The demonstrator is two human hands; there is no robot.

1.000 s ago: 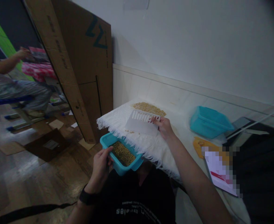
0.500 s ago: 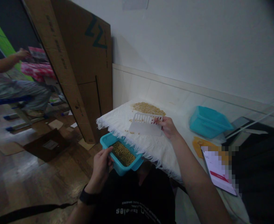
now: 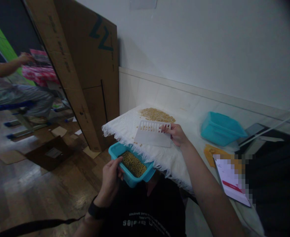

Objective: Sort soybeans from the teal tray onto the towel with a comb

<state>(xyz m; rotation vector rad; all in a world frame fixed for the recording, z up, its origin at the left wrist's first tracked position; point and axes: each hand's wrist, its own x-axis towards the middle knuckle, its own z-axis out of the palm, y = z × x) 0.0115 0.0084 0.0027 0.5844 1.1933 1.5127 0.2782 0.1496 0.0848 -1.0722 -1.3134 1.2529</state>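
Your white slotted scraper (image 3: 152,136) stood tilted over the white cloth (image 3: 125,123), the blue tub (image 3: 129,179) just below the fringe.
Your right hand (image 3: 177,134) had its grip closed on the scraper's slotted corner; your left hand (image 3: 112,174) pinched the tub's side, thumb over the rim. A few loose beans (image 3: 141,144) lay by the scraper's lower edge, the larger pile (image 3: 157,115) beyond it; the fringe overhung the tub's far rim. To the right on the counter (image 3: 193,126) sat a second blue tub (image 3: 222,131), an orange cloth (image 3: 210,154) and a lit screen (image 3: 231,182); a tall cardboard box (image 3: 92,65) stood at left. Since half a second earlier, the scraper had come slightly nearer you and the held tub had shifted slightly right. That tub held many yellow-green beans; you could not tell the second one's contents.
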